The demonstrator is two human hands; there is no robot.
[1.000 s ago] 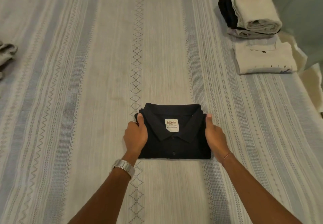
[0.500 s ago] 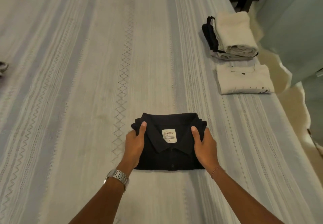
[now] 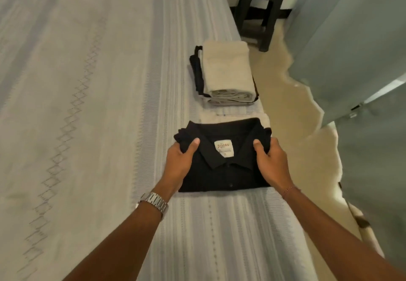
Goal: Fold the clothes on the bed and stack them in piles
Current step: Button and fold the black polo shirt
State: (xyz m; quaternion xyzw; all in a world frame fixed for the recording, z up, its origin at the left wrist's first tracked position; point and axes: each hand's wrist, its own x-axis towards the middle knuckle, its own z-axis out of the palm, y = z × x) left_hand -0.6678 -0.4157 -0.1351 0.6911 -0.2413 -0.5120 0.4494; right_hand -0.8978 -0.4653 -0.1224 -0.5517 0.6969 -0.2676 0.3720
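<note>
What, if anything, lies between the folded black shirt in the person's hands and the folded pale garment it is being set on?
Nothing visible does. The black shirt, gripped by left hand and right hand, already overlaps the pale garment.

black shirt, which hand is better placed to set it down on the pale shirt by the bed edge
Right, slightly. The right hand grips the black shirt on the side nearest the bed edge; the left hand grips the other side, so both likely lower it.

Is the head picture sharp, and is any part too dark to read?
Head view: the white neck label shows, its print blurred; the folded black collared shirt is dark with little fold detail; the striped bedspread lines bend from wide-angle distortion; lighting is dim and warm.
</note>
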